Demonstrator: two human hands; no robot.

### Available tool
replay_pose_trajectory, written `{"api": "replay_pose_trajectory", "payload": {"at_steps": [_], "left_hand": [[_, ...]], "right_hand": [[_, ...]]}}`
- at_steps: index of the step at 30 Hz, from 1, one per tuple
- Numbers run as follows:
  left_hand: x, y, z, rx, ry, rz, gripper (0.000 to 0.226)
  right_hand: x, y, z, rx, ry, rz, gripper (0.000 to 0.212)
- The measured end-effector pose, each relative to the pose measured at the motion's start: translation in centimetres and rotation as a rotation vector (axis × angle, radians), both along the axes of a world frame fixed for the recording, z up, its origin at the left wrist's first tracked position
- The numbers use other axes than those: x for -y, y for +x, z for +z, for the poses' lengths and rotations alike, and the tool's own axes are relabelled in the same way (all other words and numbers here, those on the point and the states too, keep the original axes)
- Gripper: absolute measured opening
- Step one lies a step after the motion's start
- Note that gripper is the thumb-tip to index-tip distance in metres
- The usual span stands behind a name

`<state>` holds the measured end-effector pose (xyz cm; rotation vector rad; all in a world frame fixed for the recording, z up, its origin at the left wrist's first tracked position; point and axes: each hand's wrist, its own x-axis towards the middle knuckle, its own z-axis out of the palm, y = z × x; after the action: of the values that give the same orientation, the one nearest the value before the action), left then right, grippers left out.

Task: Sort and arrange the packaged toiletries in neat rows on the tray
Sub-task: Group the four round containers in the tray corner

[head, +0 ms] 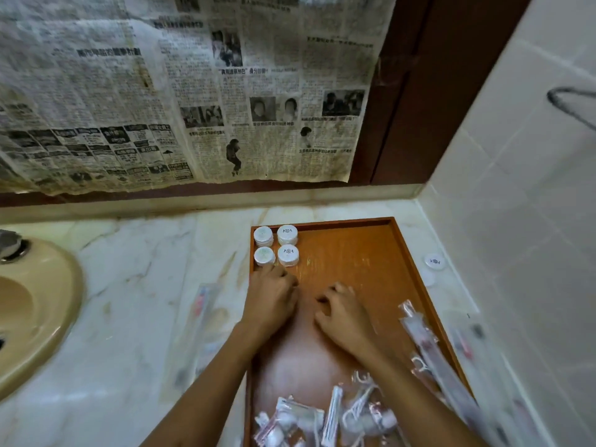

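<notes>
A wooden tray (403, 253) sits on the marble surface (145, 269) in the corner by the tiled wall (516, 188), and both of the person's hands are down inside it. Four small round white tubs (276, 245) stand in a tidy two-by-two block in the tray's far left corner, touching one another. The left hand (271, 304) lies just in front of that block, palm down, its fingertips right at the nearest tub on the left; its fingers look bent, but whether they actually hold anything I cannot tell. The right hand (342, 312) rests near the middle of the tray, beside the left one, its fingers loosely curled with the tips on the bare wood and nothing in them. At the near end of the tray lies a loose heap of clear plastic packets (322, 417) with white and red contents, piled every which way. Long wrapped packets (429, 346) lie along the tray's right rim, blurred. Another round white tub (434, 261) sits on the surface outside the tray, against the wall on the right. A packaged toothbrush (201, 304) lies on the surface to the left of the tray. Farther left is a beige sink (35, 304), and old newspaper (193, 91) is pasted over the wall behind.
</notes>
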<state>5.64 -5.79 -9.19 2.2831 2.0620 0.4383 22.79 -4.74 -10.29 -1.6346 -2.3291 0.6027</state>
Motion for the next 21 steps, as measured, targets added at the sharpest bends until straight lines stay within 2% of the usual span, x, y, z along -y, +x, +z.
{"api": "replay_pose_trajectory", "payload": {"at_steps": [3, 6, 9, 13, 15, 18, 21], "left_hand": [[-1.4, 2.9, 0.5, 0.002, -0.010, -0.081, 0.015], [-2.6, 5.7, 0.7, -0.020, -0.029, -0.150, 0.021], [-4.0, 8.7, 0.8, -0.022, -0.095, -0.198, 0.026], [-6.2, 13.3, 1.4, 0.036, -0.154, -0.312, 0.024], [-7.6, 15.5, 1.7, 0.033, -0.145, -0.374, 0.027], [-9.9, 18.2, 2.1, 0.031, -0.112, -0.412, 0.028], [-12.4, 20.8, 2.0, 0.020, -0.091, -0.369, 0.029]], "right_hand": [[0.8, 2.8, 1.5, 0.033, -0.014, -0.020, 0.025], [1.5, 6.7, 2.3, 0.002, 0.146, -0.131, 0.022], [0.4, 11.1, 2.6, -0.081, 0.294, -0.335, 0.018], [-2.9, 17.2, 1.4, -0.236, 0.175, -0.472, 0.025], [-4.5, 19.3, 0.5, -0.257, 0.101, -0.432, 0.034], [-6.1, 20.7, -1.7, -0.139, 0.036, -0.224, 0.039], [-5.7, 21.1, -1.8, -0.022, 0.120, -0.168, 0.034]]}}
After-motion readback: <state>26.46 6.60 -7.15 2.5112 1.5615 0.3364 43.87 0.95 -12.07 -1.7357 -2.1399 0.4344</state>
